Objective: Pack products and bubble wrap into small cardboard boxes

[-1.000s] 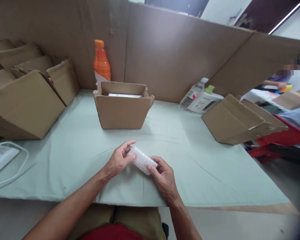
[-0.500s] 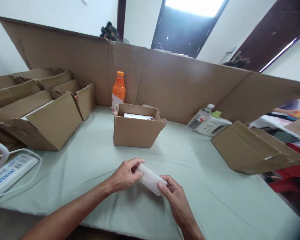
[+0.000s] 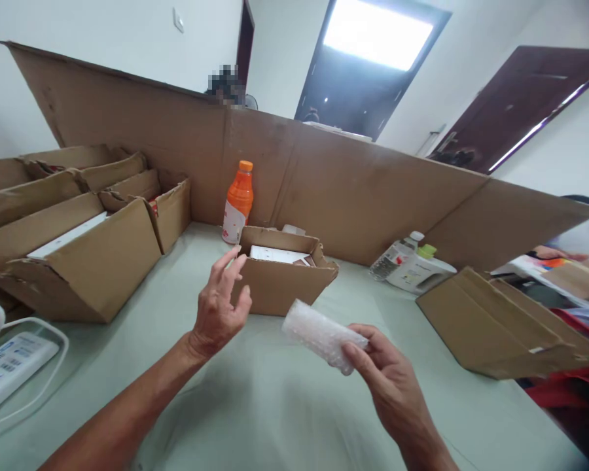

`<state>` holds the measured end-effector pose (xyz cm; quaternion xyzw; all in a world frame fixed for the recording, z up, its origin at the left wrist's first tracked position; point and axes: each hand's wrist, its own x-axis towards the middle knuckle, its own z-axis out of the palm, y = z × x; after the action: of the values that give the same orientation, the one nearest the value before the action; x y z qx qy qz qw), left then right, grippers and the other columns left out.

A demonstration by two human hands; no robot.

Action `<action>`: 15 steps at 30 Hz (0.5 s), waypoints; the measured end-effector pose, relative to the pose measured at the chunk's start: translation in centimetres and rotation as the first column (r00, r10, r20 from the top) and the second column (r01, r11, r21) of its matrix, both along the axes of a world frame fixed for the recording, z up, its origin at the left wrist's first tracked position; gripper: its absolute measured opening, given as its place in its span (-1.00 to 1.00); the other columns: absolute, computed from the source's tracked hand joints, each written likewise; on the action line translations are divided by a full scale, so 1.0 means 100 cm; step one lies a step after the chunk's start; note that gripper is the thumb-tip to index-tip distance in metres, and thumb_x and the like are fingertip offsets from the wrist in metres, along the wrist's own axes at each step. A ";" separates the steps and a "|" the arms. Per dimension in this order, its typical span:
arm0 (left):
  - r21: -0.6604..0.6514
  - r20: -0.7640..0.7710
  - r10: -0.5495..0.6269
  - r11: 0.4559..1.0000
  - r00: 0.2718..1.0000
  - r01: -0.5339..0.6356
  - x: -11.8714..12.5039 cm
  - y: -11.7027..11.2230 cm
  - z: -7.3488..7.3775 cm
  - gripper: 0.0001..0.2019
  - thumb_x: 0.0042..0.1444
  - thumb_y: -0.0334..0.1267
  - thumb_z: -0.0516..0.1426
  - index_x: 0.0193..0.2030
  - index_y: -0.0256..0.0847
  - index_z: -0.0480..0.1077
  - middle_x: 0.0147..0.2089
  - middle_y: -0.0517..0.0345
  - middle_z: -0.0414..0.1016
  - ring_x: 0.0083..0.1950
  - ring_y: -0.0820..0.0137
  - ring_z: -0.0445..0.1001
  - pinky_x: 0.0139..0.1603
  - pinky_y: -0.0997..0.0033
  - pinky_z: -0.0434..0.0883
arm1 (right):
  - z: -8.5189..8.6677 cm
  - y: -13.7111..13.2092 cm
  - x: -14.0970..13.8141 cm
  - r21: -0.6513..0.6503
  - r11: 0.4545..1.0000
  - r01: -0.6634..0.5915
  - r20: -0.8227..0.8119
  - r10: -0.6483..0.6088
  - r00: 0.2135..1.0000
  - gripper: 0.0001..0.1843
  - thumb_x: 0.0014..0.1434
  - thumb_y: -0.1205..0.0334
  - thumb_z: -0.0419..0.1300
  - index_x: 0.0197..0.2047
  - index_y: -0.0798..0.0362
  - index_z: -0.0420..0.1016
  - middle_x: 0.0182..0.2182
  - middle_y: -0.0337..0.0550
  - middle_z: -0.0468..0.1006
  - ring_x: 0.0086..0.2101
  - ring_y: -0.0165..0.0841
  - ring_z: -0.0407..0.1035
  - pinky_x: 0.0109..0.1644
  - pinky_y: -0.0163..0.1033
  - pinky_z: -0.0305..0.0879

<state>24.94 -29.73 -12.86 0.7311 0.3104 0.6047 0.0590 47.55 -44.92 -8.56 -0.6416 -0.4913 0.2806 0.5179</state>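
Observation:
My right hand grips one end of a bubble-wrap roll, thumb on top and fingers behind. Whether anything is wrapped inside I cannot tell. My left hand is raised with its fingers apart and nothing in it. Its fingertips are at the left front corner of a small cardboard box; whether they touch it is unclear. Inside that box lie a white flat item and something brown, partly hidden by the walls.
An orange bottle stands behind the small box. Several open cardboard boxes crowd the left, beside a white box with a cable. A clear bottle, a white jug and a tilted carton are right. A cardboard screen runs behind.
My left hand has let go of the bubble-wrap roll and moved up and left towards the small box. My right hand has lifted the roll up and to the right. The view has shifted slightly.

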 end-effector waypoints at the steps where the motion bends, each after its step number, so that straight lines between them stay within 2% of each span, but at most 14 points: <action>1: -0.001 -0.004 0.021 1.000 1.000 -0.021 0.000 0.008 0.000 -0.39 0.14 -0.53 0.09 0.34 -0.14 0.18 0.30 -0.13 0.33 -0.25 0.46 0.51 -0.12 0.35 0.54 | 0.009 0.006 0.001 0.032 0.999 0.007 0.027 -0.008 1.000 -0.52 0.09 -0.22 0.33 -0.19 0.03 0.50 -0.48 -0.17 0.53 -0.50 -0.34 0.39 -0.47 -0.30 0.32; 3: 0.001 -0.027 0.030 1.000 0.999 -0.030 0.001 0.019 -0.004 -0.39 0.14 -0.55 0.07 0.34 -0.15 0.17 0.27 -0.12 0.37 -0.33 0.50 0.49 -0.14 0.37 0.55 | 0.029 0.021 0.003 0.089 0.996 0.002 0.094 -0.010 0.996 -0.55 0.08 -0.20 0.35 -0.20 0.02 0.52 -0.49 -0.18 0.53 -0.51 -0.35 0.39 -0.49 -0.30 0.32; 5: 0.020 -0.058 0.023 1.000 0.998 -0.022 0.002 0.024 -0.009 -0.42 0.15 -0.55 0.07 0.31 -0.15 0.21 0.24 -0.09 0.41 -0.31 0.48 0.51 -0.10 0.37 0.55 | 0.051 0.040 0.002 0.152 0.988 -0.022 0.173 -0.005 0.985 -0.58 0.08 -0.17 0.36 -0.21 0.00 0.53 -0.50 -0.20 0.53 -0.51 -0.36 0.38 -0.49 -0.30 0.32; 9: 0.040 -0.090 0.040 0.999 0.995 -0.037 -0.001 0.023 -0.016 -0.47 0.17 -0.55 0.07 0.27 -0.16 0.26 0.16 -0.06 0.45 -0.05 0.34 0.56 0.04 0.32 0.52 | 0.086 0.094 -0.001 0.259 0.963 -0.076 0.273 0.002 0.962 -0.61 0.07 -0.12 0.37 -0.21 0.02 0.55 -0.47 -0.23 0.53 -0.50 -0.40 0.37 -0.48 -0.32 0.30; 12: 0.043 -0.094 0.065 0.997 0.993 -0.062 -0.004 0.023 -0.018 -0.47 0.17 -0.56 0.04 0.27 -0.14 0.25 0.15 -0.06 0.44 0.07 0.29 0.53 0.06 0.31 0.52 | 0.097 0.140 -0.007 0.198 0.969 -0.149 0.323 0.079 0.943 -0.64 0.08 -0.07 0.34 -0.25 0.06 0.55 -0.49 -0.24 0.51 -0.52 -0.44 0.33 -0.50 -0.34 0.24; 15: 0.036 -0.086 0.078 0.997 0.993 -0.075 -0.004 0.023 -0.019 -0.46 0.16 -0.56 0.04 0.27 -0.12 0.25 0.17 -0.07 0.40 0.01 0.31 0.53 0.02 0.33 0.53 | 0.097 0.181 -0.020 0.027 0.972 -0.235 0.414 0.203 0.887 -0.76 0.11 0.06 0.29 -0.34 0.09 0.53 -0.53 -0.25 0.48 -0.54 -0.44 0.33 -0.51 -0.35 0.23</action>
<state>24.53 -27.43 -14.78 0.7453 0.3305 0.5789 0.0105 45.57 -26.82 1.09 -0.6062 -0.6682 0.1780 0.3928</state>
